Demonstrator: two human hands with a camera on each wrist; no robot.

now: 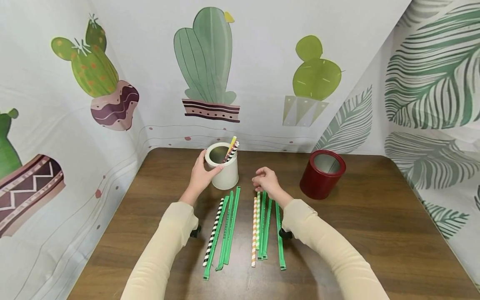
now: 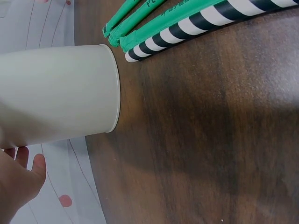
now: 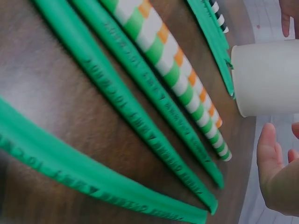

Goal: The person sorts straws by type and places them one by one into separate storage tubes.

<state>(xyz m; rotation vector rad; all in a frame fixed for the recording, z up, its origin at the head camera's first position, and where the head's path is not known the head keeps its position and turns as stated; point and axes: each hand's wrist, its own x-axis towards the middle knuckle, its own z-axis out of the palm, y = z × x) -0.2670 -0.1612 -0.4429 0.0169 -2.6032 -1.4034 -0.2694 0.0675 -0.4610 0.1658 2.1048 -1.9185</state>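
A white canister [image 1: 228, 178] stands near the table's back edge with several straws [image 1: 232, 148] leaning in it, one yellow, one black-and-white. My left hand [image 1: 199, 178] grips its left side, the thumb over the front of the rim. Right of the canister, my right hand [image 1: 267, 181] hovers with loosely bent fingers and nothing in them. Below it lie an orange-striped straw [image 1: 254, 237], a green-striped straw [image 3: 187, 95] and several green-wrapped straws [image 3: 126, 112]. In front of the canister are a black-and-white striped straw [image 1: 213, 233] and several more green-wrapped straws [image 1: 231, 233].
A dark red canister [image 1: 318, 181] stands at the back right of the brown wooden table [image 1: 360, 233]. Right behind the table hangs a white cloth [image 1: 262, 83] printed with cacti and leaves.
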